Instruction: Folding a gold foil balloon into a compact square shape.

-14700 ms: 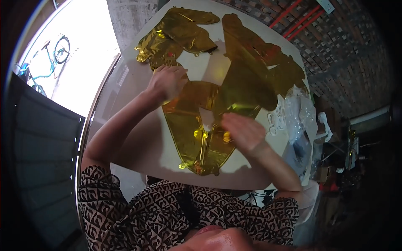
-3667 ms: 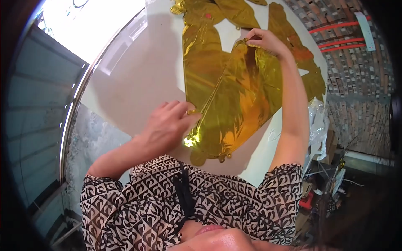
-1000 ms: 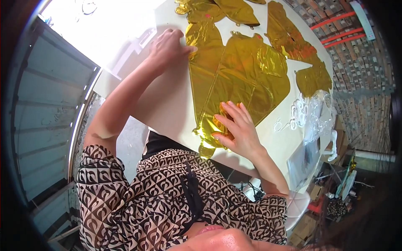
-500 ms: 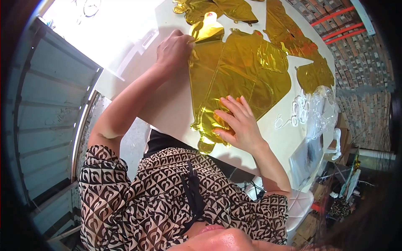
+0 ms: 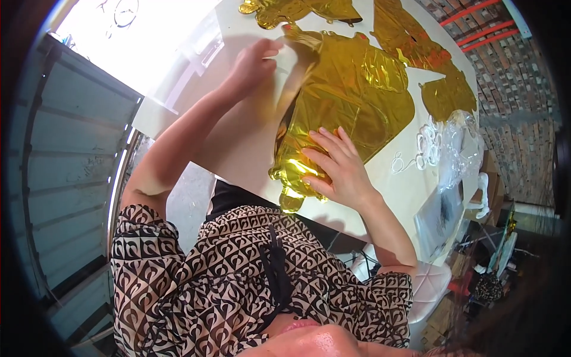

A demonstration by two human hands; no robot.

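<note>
Gold foil sheet (image 5: 363, 101) lying on the counter (image 5: 392, 190), left of the clear plastic bag (image 5: 459, 146), right hand (image 5: 339, 169) resting on it, fingers spread wide, and the left hand (image 5: 254, 66), farther left of that bag, fingers bent, blurred, whether gripping I can't tell

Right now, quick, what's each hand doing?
Left hand: fingers curled near the wide, shiny gold foil sheet; can't tell if it's gripping.
Right hand: open, fingers spread on that foil.
</note>
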